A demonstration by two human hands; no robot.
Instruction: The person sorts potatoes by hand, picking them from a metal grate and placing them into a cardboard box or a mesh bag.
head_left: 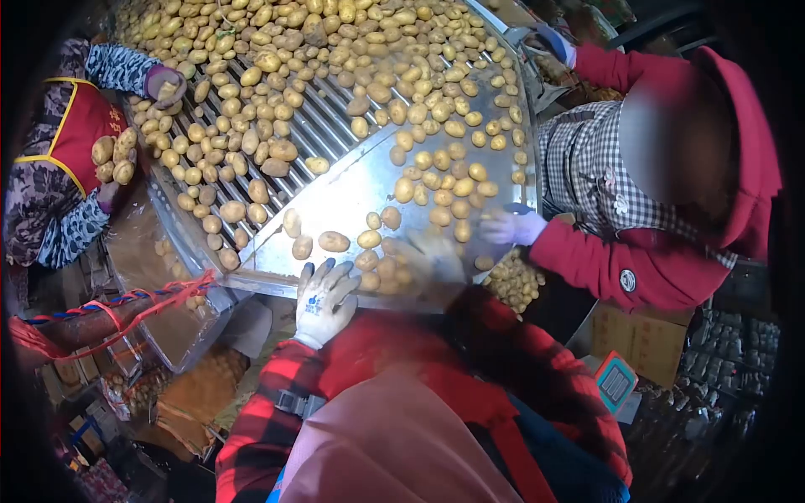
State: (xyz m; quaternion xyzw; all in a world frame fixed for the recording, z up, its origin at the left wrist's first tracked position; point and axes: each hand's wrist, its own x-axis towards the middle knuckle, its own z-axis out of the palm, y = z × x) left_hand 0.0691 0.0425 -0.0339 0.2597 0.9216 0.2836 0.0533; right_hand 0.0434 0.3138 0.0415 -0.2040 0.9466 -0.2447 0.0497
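My left hand [324, 303], in a white glove with grey fingertips, lies at the near rim of the metal sorting table [327, 197]. Its fingers are stretched out and hold nothing; two potatoes [334, 241] lie just beyond them. Motion smears my right hand [432, 256], also in a pale glove, over the near part of the table. Small potatoes [394, 272] lie right beside it on the left. Whether its fingers grip anything is not visible.
Many potatoes cover the roller bars [310, 126] and the far end. A co-worker's gloved hand [511, 226] reaches in from the right. On the left, another person's hand [115, 155] holds several potatoes. A red rope [109, 306] crosses the lower left, and potatoes [513, 281] sit below the right rim.
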